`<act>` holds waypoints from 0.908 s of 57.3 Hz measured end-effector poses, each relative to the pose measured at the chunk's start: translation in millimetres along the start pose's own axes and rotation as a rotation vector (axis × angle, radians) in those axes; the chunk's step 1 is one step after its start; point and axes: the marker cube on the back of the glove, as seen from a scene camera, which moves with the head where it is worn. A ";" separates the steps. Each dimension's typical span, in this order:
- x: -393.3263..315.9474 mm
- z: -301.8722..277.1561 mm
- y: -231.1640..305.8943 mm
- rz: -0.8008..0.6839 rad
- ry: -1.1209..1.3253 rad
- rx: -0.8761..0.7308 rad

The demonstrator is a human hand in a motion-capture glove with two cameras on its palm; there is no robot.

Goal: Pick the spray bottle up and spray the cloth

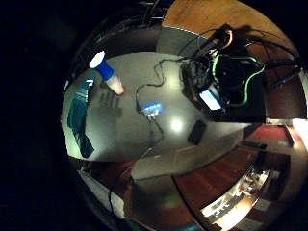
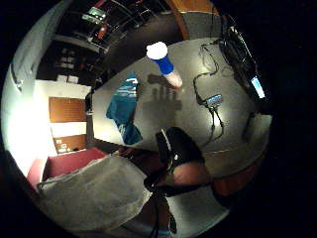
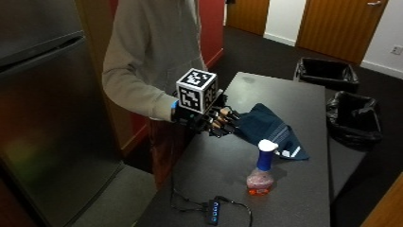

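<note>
Nearest first, bottom centre of the outside view: a small hub with blue lights [image 3: 214,209] and its cable [image 3: 182,201] lie on the dark table [image 3: 207,165]. Just above and right of that, lower-right centre of the frame, stands the spray bottle [image 3: 261,168], upright, w/ a white nozzle cap, blue neck and a clear body holding pinkish liquid. Nothing touches it.

Next, mid-frame right, a dark teal cloth [image 3: 277,127] lies crumpled on the table, near the bottle but apart from it. Left of the cloth, at frame centre, the gloved right hand [image 3: 211,118] hovers above the table, fingers loosely curled and relaxed, holding nothing. It is near the cloth and well short of the bottle. Behind it, upper left, a person in a grey hoodie [image 3: 151,52] stands at the table edge. Far back, upper right: two black-lined bins [image 3: 327,73] and wooden doors [image 3: 343,28].

Both palm views look down on the table from above; the bottle [image 2: 163,62] and cloth [image 2: 124,111] show side by side.

Handling, as a judgement: bottle looks like light, stiff plastic, partly full, smooth-sided and prob. a bit slippery; tall and narrow, so easy to tip. Best hold seems around the blue neck just under the cap, index finger free for the trigger. Cloth is soft and limp and needs no holding.
</note>
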 end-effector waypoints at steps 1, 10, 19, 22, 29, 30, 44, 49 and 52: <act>-0.4 1.6 -0.6 0.002 -0.008 0.006; -7.4 19.1 -5.1 0.027 -0.114 0.068; -13.6 33.4 -7.6 0.048 -0.198 0.111; -13.4 38.1 -8.5 0.056 -0.205 0.126; -14.0 51.3 -12.0 0.080 -0.258 0.149; -14.6 53.4 -12.2 0.084 -0.263 0.151; -18.0 80.2 -12.0 0.112 -0.291 0.132; -17.8 88.3 -11.3 0.120 -0.293 0.122; -18.4 93.3 -11.3 0.130 -0.311 0.119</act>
